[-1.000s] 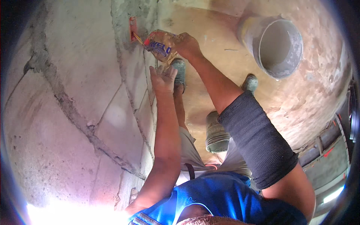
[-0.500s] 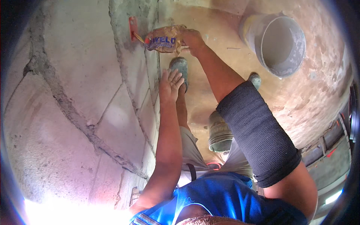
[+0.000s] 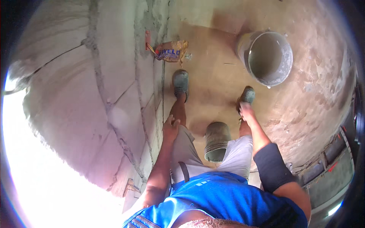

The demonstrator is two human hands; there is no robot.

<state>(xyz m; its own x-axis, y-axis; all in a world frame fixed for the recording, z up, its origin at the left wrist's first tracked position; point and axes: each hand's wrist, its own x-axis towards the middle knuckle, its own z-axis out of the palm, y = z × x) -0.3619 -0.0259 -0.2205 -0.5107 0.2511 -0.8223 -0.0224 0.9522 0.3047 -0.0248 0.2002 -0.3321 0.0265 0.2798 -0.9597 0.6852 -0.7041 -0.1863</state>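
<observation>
My left hand (image 3: 172, 127) is low beside my left thigh, its fingers loosely bent and apart with nothing visible in them. My right hand (image 3: 246, 113) is down near my right shin and shoe (image 3: 248, 95), its fingers smeared by motion. Beyond both hands, a crumpled brown bag with blue print (image 3: 171, 52) is at the end of yellow cords from a red box (image 3: 148, 40) in the left wall; I cannot tell whether it hangs or rests on the floor.
A large grey-stained bucket (image 3: 254, 57) stands at the upper right. A smaller bucket (image 3: 217, 133) is between my legs. The grey wall (image 3: 121, 91) with filled channels runs along my left. A bright glare fills the lower left, and my left shoe (image 3: 180, 81) is near the wall's base.
My right hand has let go of the bag and dropped toward my right shin. My left hand has lowered toward my thigh. The view has shifted, with the wall and bag appearing lower.
</observation>
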